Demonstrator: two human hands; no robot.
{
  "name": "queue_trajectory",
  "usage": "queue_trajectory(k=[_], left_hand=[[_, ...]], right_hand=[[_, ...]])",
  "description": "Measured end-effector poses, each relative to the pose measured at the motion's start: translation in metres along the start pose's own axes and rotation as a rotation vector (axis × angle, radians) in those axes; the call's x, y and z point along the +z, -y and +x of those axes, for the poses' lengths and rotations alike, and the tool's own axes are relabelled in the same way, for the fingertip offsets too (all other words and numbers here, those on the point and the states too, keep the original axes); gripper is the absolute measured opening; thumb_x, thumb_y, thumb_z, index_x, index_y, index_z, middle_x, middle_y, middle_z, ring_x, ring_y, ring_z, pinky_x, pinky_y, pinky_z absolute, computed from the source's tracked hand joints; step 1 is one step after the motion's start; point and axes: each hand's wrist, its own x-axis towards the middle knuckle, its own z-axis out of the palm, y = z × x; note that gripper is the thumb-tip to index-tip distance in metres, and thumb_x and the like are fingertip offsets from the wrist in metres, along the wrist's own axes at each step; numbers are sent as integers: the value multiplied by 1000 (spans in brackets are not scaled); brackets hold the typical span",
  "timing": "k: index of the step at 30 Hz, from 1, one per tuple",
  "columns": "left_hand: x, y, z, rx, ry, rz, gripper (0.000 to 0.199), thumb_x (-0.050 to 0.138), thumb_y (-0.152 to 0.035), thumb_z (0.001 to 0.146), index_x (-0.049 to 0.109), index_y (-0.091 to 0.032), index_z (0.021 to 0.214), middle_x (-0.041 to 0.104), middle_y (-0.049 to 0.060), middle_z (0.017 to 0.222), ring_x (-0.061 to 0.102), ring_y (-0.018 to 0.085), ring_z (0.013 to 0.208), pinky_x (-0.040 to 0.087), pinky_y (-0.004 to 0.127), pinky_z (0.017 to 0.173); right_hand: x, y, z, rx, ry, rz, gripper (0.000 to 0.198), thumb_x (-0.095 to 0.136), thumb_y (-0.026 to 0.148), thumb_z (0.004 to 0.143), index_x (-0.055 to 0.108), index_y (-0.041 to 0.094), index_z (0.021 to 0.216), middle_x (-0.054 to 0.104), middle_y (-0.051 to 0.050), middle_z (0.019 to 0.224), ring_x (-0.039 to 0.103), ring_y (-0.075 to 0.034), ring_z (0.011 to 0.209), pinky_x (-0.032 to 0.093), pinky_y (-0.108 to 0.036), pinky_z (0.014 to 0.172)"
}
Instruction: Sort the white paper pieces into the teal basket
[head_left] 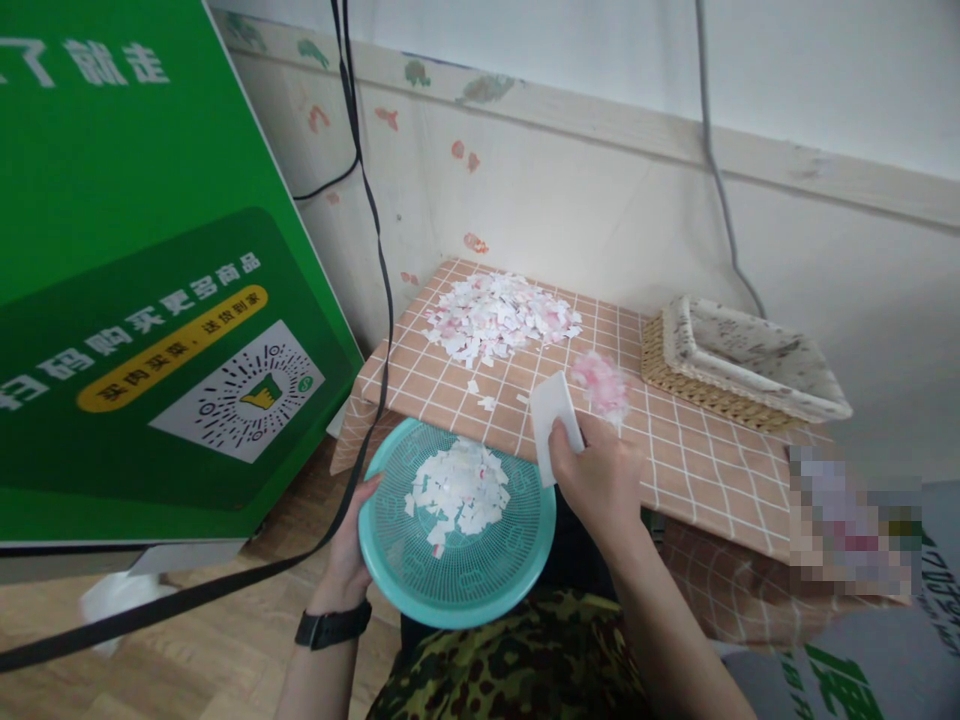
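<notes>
My left hand [354, 535] grips the left rim of a round turquoise plastic colander [461, 598], which is held just below the front edge of the table. Torn scraps of white paper [461, 487] lie in the colander. In my right hand [600, 470] is a flat white card [553, 425], pinched with the thumb on its near face, over the table's front edge. A larger heap of white and pinkish paper scraps [499, 315] sits at the back left of the table. Beside my right hand lies a small pink and white fluffy clump [600, 383].
A brown checked cloth covers the table [675, 480]. A wicker basket [720, 385] with a floral lining stands at the back right. A black cable [384, 290] hangs in front of the table's left side. A green printed panel [150, 200] stands on the left.
</notes>
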Motion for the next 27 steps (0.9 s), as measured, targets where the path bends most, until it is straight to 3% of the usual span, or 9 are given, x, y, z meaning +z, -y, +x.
queue_trajectory(k=[12,20,27], left_hand=[[-2,1,2,0,10,11,15,71,-23,61,70,-14,72,73,5,69,67,22,62,53,32,63],[-5,5,3,6,7,-4,15,70,-24,62,70,-12,72,73,6,69,66,21,62,54,32,65],[-4,4,2,11,20,-5,14,70,-23,64,70,-13,73,73,6,71,66,21,63,53,31,65]], right_hand=[[-2,10,1,-24,3,25,27,42,31,84,60,17,70,57,-4,54,51,-14,50,27,-24,50],[4,0,-16,104,34,85,31,41,33,85,63,15,98,65,-7,66,58,-18,57,34,-27,55],[15,-9,-16,247,-19,292,30,46,35,83,64,15,96,68,-9,80,61,-22,72,41,-31,65]])
